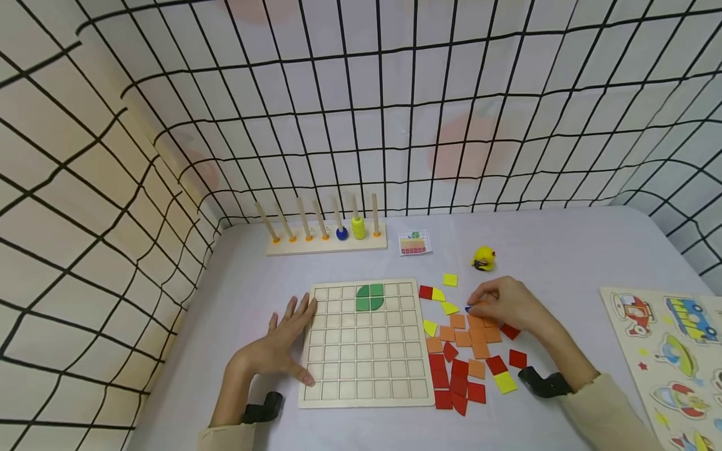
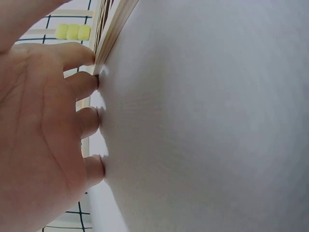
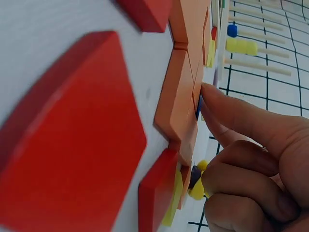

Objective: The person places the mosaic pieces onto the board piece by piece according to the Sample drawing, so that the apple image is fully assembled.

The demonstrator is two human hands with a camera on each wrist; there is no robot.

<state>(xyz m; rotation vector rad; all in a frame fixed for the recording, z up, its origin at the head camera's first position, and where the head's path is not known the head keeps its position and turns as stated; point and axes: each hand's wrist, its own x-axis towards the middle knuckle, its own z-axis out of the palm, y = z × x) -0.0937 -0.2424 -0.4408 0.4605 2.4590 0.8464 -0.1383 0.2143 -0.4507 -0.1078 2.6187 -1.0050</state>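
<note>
A wooden grid board [image 1: 366, 352] lies on the table, with green tiles [image 1: 370, 297] forming a leaf-like shape near its top. My left hand [image 1: 281, 346] rests with spread fingers along the board's left side, the thumb at its lower left corner. To the right of the board, my right hand [image 1: 506, 305] pinches a small blue tile [image 3: 198, 108] between thumb and index finger; most of that tile is hidden. It sits right against a cluster of orange tiles [image 1: 479, 346]. Red tiles [image 1: 440, 379] lie nearer the front, and yellow tiles [image 1: 450, 280] are scattered around.
Behind the board stands a peg rack [image 1: 327, 246] with blue and yellow beads. A small pattern card [image 1: 414, 242] and a yellow toy duck [image 1: 483, 258] lie toward the back. A picture puzzle board [image 1: 648, 351] is at the right edge. Black netting [image 1: 383, 113] encloses the table.
</note>
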